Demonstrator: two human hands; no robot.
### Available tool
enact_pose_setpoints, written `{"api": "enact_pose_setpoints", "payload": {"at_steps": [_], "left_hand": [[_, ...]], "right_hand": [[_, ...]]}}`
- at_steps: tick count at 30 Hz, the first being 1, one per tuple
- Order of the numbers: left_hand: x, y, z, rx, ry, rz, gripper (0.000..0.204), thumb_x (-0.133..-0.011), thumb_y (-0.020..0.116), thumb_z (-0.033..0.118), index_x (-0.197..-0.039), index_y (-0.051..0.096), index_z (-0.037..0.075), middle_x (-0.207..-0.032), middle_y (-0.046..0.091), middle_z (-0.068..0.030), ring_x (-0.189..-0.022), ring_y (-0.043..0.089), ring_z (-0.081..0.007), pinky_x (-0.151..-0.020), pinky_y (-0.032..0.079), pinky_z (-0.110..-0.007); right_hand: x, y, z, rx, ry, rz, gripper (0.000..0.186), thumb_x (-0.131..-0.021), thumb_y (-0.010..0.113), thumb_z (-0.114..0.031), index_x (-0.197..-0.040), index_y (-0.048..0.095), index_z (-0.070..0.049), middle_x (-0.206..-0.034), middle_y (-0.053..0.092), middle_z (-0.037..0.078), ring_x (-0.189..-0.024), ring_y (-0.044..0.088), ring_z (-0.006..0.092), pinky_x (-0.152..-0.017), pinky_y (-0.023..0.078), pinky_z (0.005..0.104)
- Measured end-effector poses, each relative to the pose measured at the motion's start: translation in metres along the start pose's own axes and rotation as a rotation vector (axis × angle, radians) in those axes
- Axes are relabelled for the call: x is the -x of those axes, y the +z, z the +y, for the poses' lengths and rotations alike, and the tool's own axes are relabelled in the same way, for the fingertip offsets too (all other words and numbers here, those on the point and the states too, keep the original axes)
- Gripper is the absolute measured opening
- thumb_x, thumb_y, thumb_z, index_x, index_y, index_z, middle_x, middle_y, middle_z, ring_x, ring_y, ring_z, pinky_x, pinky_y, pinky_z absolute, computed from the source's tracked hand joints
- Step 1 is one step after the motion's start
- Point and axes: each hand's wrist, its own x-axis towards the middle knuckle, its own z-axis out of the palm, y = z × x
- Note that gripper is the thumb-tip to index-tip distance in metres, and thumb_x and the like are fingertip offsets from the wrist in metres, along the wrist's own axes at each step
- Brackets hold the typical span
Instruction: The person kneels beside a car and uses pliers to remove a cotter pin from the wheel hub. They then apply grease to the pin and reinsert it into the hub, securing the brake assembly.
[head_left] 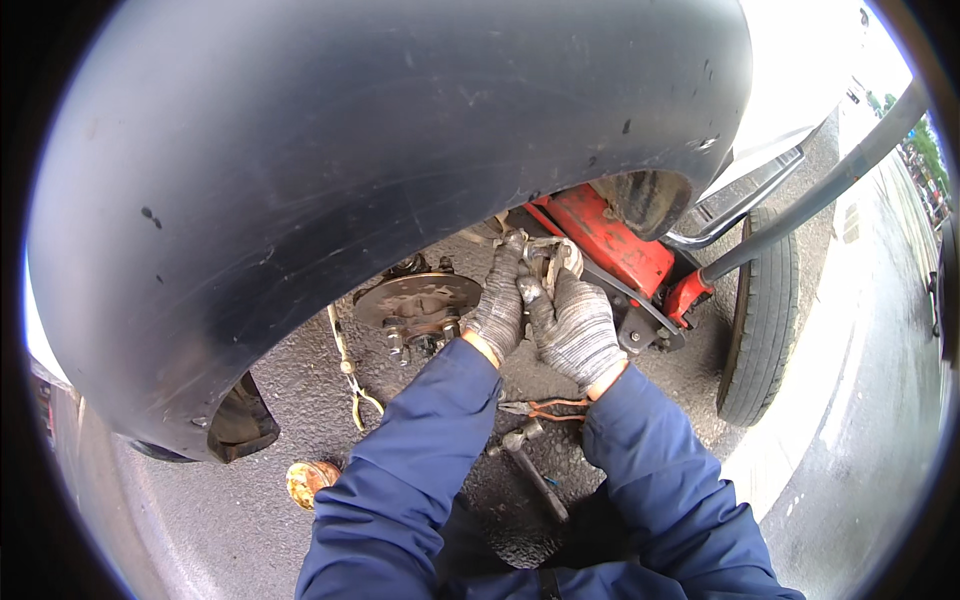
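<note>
L grip [502, 297] – fwd, beside R grip [577, 325]

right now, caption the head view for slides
Gloved left hand and right hand at a metal part beside a red jack and dark fender

Grimy metal part [548, 247] between hands [503, 298] [578, 322]

Dark scuffed fender [430, 110] fills upper frame, I see. Red floor jack [612, 238] right of centre, grey handle [855, 165] running upper right. Loose tyre [764, 330] right of it. Orange-handled pliers [552, 409], hammer [537, 474] lower centre; rusty can [310, 482] lower left. All on asphalt [245, 510].
</note>
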Motion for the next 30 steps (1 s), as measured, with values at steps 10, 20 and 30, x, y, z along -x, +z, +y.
{"api": "enact_pose_setpoints", "payload": {"at_steps": [10, 20, 30], "left_hand": [[-0.01, -0.007, 0.009, 0.253, 0.029, 0.113, 0.049, -0.09, 0.056, 0.051, -0.109, 0.054, 0.006, -0.1, 0.062, -0.0133, -0.093, 0.063, -0.0247, -0.081, 0.055, -0.041], [-0.023, -0.011, -0.005, -0.232, 0.191, 0.34, 0.029, -0.089, 0.061, 0.036, -0.1, 0.063, 0.009, -0.087, 0.065, -0.0072, -0.074, 0.064, -0.0197, -0.065, 0.053, -0.034], [-0.058, -0.051, -0.027, -0.551, 0.605, 0.273, 0.029, -0.091, 0.062, 0.031, -0.108, 0.06, 0.006, -0.094, 0.062, -0.0056, -0.08, 0.061, -0.0162, -0.066, 0.052, -0.032]], "right_hand": [[0.003, -0.009, 0.001, -0.003, -0.059, -0.013, 0.039, -0.09, 0.064, -0.037, -0.086, 0.059, 0.002, -0.064, 0.06, 0.022, -0.061, 0.062, 0.0401, -0.058, 0.048, 0.0457], [-0.012, -0.004, 0.011, -0.137, -0.106, -0.06, 0.024, -0.092, 0.055, -0.019, -0.102, 0.057, 0.003, -0.067, 0.063, 0.012, -0.062, 0.061, 0.0342, -0.062, 0.049, 0.0473], [-0.016, -0.015, 0.011, -0.33, 0.06, -0.179, 0.021, -0.093, 0.055, -0.016, -0.096, 0.057, 0.005, -0.066, 0.057, 0.01, -0.055, 0.056, 0.0222, -0.051, 0.045, 0.0383]]}}
